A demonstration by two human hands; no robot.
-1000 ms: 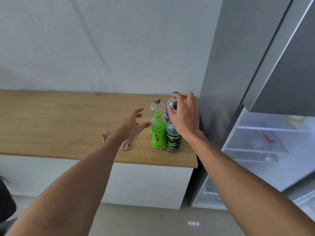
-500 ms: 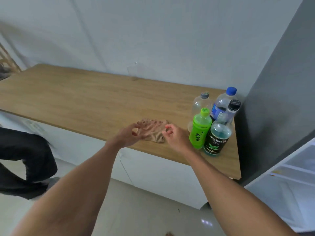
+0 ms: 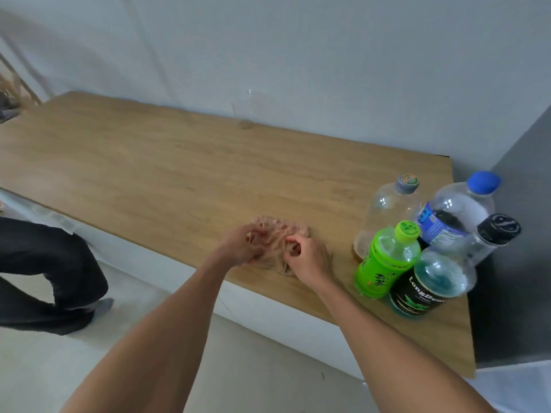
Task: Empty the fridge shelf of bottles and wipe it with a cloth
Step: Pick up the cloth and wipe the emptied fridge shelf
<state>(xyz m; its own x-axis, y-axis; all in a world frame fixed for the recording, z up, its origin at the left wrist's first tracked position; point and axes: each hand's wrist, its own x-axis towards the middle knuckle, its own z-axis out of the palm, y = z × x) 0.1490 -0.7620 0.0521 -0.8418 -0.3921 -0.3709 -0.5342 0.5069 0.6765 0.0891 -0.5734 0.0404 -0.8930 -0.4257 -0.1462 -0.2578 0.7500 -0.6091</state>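
Hands (image 3: pixel 308 255) seemingly gripping cloth (image 3: pixel 278 234)

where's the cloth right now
In the head view the cloth lies crumpled near the front edge of the wooden counter, under both hands, left and right, with the green bottle to its right.

4 bottles (image 3: pixel 387 257), 1 cloth (image 3: pixel 277 236)

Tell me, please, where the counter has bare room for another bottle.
The counter is bare from the cloth leftward and back to the wall. It is crowded at the right end, where the four bottles cluster beside the fridge.
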